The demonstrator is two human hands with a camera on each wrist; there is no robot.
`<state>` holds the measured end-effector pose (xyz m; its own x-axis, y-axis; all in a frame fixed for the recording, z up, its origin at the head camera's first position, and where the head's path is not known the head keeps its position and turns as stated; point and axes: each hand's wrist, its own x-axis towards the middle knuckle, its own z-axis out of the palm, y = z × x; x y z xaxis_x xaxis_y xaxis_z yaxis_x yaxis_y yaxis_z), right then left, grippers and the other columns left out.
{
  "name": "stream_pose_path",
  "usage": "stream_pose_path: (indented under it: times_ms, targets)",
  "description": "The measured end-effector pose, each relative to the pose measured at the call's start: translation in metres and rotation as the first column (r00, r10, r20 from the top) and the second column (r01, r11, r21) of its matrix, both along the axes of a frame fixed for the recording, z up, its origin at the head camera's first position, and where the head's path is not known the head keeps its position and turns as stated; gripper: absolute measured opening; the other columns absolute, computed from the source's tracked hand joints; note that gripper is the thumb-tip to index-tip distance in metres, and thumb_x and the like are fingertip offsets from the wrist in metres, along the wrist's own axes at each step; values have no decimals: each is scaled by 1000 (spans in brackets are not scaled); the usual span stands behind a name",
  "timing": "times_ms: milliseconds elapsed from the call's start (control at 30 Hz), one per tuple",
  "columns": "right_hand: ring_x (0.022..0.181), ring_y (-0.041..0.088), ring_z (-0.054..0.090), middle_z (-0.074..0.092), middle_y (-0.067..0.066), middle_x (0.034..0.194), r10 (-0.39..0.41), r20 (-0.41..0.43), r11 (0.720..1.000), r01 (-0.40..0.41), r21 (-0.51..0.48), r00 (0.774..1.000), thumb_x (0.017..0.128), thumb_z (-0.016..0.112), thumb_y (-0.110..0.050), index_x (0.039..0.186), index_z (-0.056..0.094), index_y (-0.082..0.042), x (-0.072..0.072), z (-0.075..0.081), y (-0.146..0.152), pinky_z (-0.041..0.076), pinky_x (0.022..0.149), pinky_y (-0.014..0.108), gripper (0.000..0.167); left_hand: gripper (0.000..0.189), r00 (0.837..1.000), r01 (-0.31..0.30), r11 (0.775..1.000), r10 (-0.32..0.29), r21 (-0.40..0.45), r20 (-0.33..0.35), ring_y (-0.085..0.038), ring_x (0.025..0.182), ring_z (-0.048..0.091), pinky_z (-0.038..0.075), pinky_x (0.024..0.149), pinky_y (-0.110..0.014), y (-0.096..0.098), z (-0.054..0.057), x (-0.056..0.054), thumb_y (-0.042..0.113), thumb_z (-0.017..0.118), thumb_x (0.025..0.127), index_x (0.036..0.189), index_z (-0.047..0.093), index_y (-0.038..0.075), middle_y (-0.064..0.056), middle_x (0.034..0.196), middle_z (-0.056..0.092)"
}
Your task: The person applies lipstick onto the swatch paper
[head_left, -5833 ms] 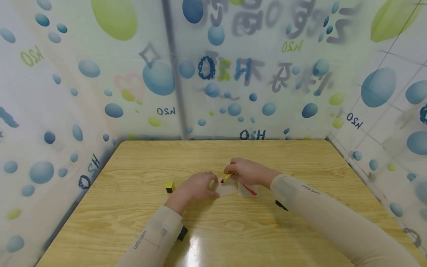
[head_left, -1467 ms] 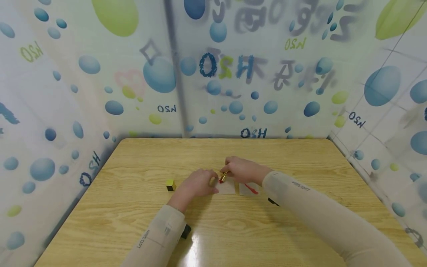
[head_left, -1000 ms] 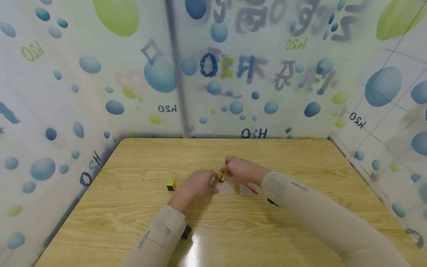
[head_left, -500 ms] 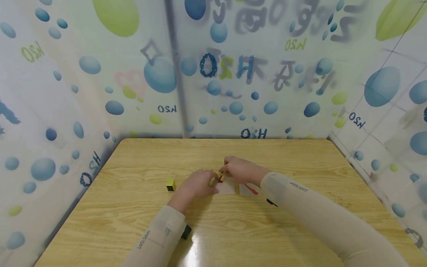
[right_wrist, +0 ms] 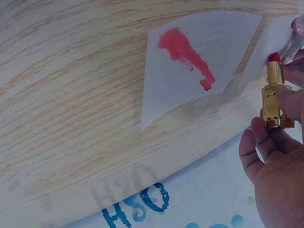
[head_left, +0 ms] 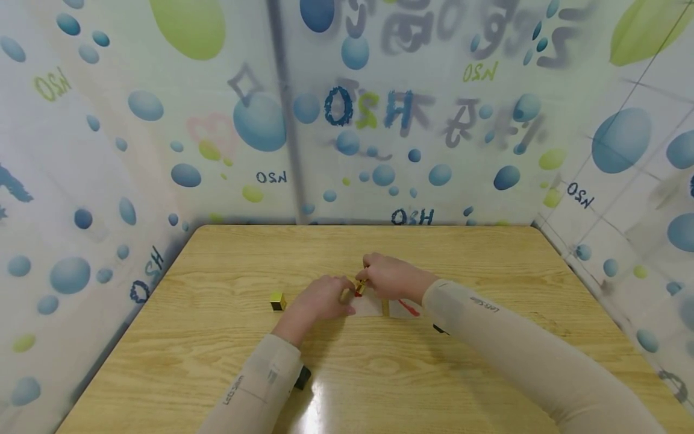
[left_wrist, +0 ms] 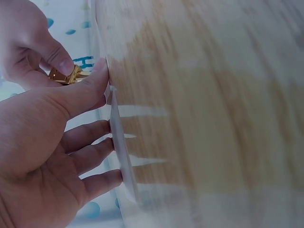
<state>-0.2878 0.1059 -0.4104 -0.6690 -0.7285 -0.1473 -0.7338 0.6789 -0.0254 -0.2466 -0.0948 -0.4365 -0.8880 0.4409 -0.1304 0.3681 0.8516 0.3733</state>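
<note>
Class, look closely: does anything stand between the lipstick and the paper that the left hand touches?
Nothing visible does. The right hand holds the lipstick with its red tip right at that paper, though contact is unclear; the left hand lies beside the tip.

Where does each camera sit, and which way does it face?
Head: on the head, facing forward and down at the table; left hand, right hand, sleeves show.
Left wrist: on that wrist, facing the sheet the left hand touches; both hands show.
Right wrist: on that wrist, facing the lipstick and red-smeared sheet; mainly the right hand shows.
Both wrist views share the lipstick.
</note>
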Motion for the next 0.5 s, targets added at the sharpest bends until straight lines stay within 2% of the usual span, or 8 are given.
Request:
stream_pose_path:
  times_ms: [300,500]
  targets:
    - [93,18,54,64,7,112,14,-14,1000,-13,19,1000,108,63,-15,136,75,-17,2,0,3,55,88,36,30,47,1000,-5,1000,5,-5,-3,-35,130,66,53,112,-51,1,-1,0,32,83,95,135,71,12,-12,139,71]
    - [89,17,49,62,6,108,19,-29,1000,-19,23,999,109,62,-16,132,76,-18,4,-2,7,51,82,34,28,46,1000,3,1000,-3,-6,-15,-34,123,69,55,107,-51,0,0,1,32,83,94,133,71,11,-13,135,73]
